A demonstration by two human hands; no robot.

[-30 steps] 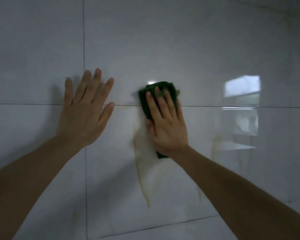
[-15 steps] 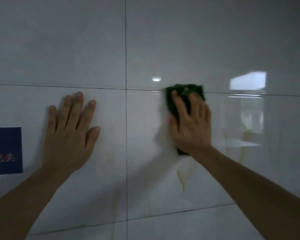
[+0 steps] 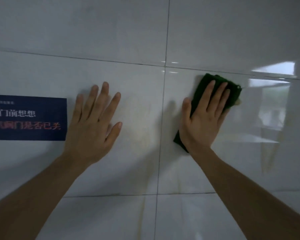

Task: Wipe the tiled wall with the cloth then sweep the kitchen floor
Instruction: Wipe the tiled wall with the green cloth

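On the tiled wall (image 3: 128, 32): both your hands lie flat.
Your right hand (image 3: 203, 122), fingers straight, presses the green cloth (image 3: 232, 90) right of the vertical grout line; your left hand (image 3: 92, 125), fingers spread wide, rests beside a blue sign (image 3: 28, 117).

bare glossy tiled wall (image 3: 215, 32) spreads above, below and right of the green cloth (image 3: 232, 89). to its left, past the vertical grout line, the left hand (image 3: 92, 123) lies flat on the tile, with a dark blue sign (image 3: 28, 116) just beyond it.
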